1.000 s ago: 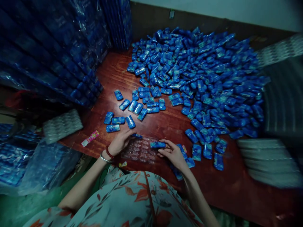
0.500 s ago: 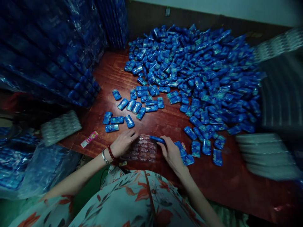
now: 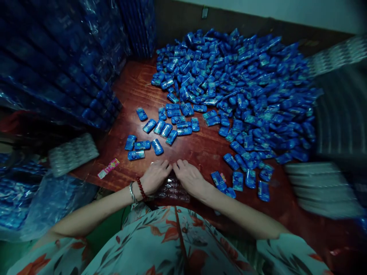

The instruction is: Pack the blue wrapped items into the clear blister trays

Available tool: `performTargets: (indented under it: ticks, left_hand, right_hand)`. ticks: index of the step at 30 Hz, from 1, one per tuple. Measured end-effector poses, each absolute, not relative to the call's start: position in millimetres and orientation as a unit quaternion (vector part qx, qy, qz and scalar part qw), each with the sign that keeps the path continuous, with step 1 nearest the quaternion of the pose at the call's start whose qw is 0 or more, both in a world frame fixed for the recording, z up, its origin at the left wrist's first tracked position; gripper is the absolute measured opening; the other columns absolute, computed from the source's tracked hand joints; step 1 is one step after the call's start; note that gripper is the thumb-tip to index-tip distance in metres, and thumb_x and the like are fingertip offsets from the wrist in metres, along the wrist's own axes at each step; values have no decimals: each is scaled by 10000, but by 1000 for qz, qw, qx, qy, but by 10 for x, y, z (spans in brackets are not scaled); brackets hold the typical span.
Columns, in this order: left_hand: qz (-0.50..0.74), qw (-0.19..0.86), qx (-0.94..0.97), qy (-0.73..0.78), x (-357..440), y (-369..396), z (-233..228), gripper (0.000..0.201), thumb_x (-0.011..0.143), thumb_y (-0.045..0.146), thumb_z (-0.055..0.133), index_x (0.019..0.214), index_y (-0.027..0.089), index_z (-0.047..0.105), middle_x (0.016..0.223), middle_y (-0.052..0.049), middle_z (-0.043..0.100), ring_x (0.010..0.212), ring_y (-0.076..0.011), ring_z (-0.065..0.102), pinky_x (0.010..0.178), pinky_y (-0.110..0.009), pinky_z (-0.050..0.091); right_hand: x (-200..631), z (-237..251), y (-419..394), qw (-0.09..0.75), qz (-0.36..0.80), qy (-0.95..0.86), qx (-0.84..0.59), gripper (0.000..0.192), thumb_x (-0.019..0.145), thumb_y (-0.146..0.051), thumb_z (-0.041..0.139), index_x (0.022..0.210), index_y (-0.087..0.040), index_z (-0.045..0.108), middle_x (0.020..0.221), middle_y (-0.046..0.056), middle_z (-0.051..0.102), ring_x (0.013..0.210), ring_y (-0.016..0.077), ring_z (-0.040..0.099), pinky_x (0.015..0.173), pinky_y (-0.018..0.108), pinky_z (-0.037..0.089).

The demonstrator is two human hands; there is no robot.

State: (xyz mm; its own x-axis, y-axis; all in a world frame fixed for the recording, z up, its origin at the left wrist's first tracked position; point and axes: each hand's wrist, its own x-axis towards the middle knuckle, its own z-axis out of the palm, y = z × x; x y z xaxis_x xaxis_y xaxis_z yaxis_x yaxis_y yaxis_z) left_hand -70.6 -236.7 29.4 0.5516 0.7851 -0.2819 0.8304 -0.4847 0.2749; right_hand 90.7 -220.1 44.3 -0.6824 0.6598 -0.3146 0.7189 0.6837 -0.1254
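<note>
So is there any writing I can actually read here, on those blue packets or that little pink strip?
None can be read.
Blue packets: pale label patches, print too small and blurred.
Pink strip on the wooden table: coloured marks, no legible letters.
Clear tray under the left hand and right hand: no text visible.
Small tag on the wall: too blurred.

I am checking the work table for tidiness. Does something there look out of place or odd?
One thing stands out: a pink wrapper lies alone near the table's left edge, the only pink item among blue packets. Both hands, left hand and right hand, lie flat on a clear tray.
</note>
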Motion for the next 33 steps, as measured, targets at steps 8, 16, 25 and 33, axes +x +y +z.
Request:
performTargets:
  ticks: [8, 16, 25, 33]
  left_hand:
    - [-56, 146, 856, 493, -657, -2501, 161, 229, 809, 24, 386, 970, 108, 525, 926, -124, 563, 879, -243, 528, 805, -394, 431]
    - [67, 164, 824, 538, -784, -2616, -10, 295, 825, 60, 390, 1089, 131, 499, 937, -101, 553, 856, -225, 491, 786, -363, 430]
    - [195, 207, 704, 651, -671, -2843, -358, 606, 846, 301, 526, 1376, 163, 266, 1091, -133, 544, 985, -268, 465, 830, -417, 408]
    - [270, 222, 697, 626, -736, -2641, -537, 608, 852, 226, 502, 1392, 184, 226, 1157, -136, 508, 1027, -265, 466, 904, -463, 380]
  right_hand:
    - [745, 439, -2129, 131, -133, 909, 372, 261, 839, -44, 365, 938, -113, 597, 928, 132, 589, 838, 235, 546, 651, 324, 432]
    - [1001, 341, -1892, 68, -229, 897, 371, 193, 872, -222, 478, 1043, -175, 553, 1020, 81, 582, 915, 195, 572, 724, 275, 429]
    - [1030, 332, -2125, 99, -202, 890, 396, 273, 886, -82, 351, 1091, -174, 506, 1027, 91, 555, 949, 205, 531, 732, 289, 448]
    - [751, 318, -2058, 112, -115, 900, 406, 307, 895, -73, 287, 1042, -143, 547, 1000, 117, 588, 921, 227, 548, 745, 316, 459]
